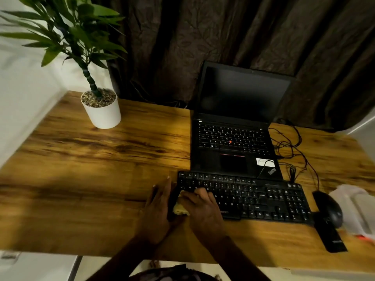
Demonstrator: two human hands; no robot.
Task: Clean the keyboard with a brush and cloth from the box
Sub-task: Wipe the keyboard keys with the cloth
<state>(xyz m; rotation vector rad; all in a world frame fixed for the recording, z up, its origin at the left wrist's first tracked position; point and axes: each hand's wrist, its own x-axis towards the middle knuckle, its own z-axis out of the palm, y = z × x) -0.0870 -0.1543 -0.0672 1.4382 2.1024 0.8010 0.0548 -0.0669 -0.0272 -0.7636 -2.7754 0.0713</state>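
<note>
A black external keyboard (259, 199) lies on the wooden desk (91, 169) in front of an open laptop. My right hand (205, 211) presses a yellow cloth (179, 208) onto the keyboard's left end, fingers curled over it. My left hand (158, 205) lies flat against the keyboard's left edge, fingers stretched forward. No brush shows. A pale translucent box (357, 207) sits at the right edge of the desk, blurred.
A black laptop (233, 142) stands open behind the keyboard, screen dark. A black mouse (328, 207) and a flat black object (330, 238) lie right of the keyboard. Cables (292, 147) trail right of the laptop. A potted plant (101, 110) stands back left.
</note>
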